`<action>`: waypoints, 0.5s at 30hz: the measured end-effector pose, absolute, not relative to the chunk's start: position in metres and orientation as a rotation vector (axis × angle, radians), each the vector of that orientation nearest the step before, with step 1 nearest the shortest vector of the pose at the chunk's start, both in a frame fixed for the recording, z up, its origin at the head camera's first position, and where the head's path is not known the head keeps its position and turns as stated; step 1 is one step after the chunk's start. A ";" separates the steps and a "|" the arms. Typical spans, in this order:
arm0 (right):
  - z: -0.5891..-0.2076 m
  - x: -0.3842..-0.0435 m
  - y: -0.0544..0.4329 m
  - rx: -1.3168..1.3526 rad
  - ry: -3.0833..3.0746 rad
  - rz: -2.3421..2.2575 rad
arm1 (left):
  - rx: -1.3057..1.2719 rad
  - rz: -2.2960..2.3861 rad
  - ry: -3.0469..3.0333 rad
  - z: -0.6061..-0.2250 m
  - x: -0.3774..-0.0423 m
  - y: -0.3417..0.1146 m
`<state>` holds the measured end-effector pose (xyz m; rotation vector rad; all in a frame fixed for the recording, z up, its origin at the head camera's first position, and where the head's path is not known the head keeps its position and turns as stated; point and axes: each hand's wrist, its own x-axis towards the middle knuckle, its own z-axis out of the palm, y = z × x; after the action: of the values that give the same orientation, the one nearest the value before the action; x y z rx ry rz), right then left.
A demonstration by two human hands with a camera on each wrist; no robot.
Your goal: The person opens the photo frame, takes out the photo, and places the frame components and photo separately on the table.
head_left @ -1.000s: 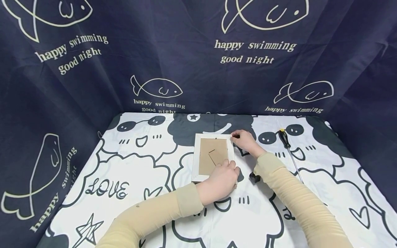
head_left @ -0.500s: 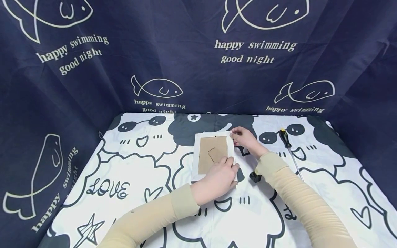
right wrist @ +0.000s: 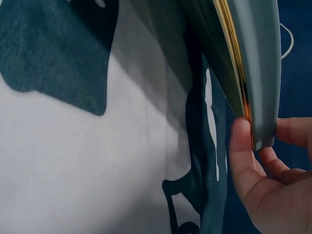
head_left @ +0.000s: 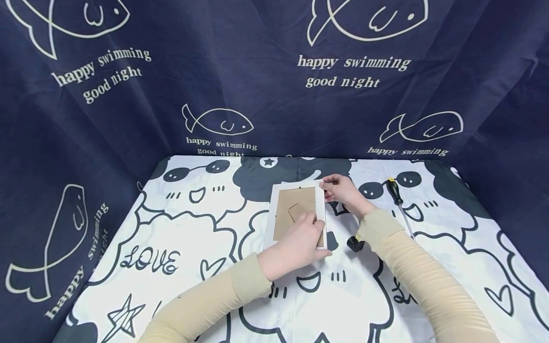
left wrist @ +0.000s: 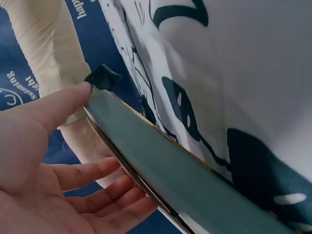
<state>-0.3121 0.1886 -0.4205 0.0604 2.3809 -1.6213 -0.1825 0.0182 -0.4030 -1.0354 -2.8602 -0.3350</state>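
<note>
A white picture frame [head_left: 269, 224] with a brown backing board [head_left: 284, 221] is back side up in the head view, tilted, its right side raised off the cloth. A stand flap [head_left: 296, 209] shows on the backing. My left hand [head_left: 300, 240] lies across the near right part, fingers on the backing; in the left wrist view the thumb presses the frame's edge [left wrist: 161, 156]. My right hand [head_left: 343, 190] pinches the far right corner. The right wrist view shows the thumb at the gold-rimmed front [right wrist: 236, 63] and fingers behind.
A screwdriver [head_left: 395, 193] with a black and yellow handle lies to the right, partly behind the right sleeve. A small black object with a yellow spot [head_left: 355, 243] sits by that sleeve. Dark blue curtains [head_left: 274, 85] stand behind the patterned tablecloth [head_left: 171, 224].
The frame's right side has come up and the frame tilts more. My left hand has slid slightly left over the backing, while my right hand keeps the far corner.
</note>
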 end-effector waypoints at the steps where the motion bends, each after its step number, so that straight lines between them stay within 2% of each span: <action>1: -0.419 -0.312 0.189 0.065 2.366 -1.636 | -1.015 -0.372 -2.874 -0.402 -0.183 0.018; 15: -0.403 -0.306 0.188 0.094 2.242 -1.769 | -0.827 -0.259 -2.852 -0.385 -0.186 0.020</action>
<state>-0.3057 0.1876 -0.4031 0.0943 2.2424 -1.7687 -0.1862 0.0198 -0.3851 -0.8269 -2.8518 -0.2595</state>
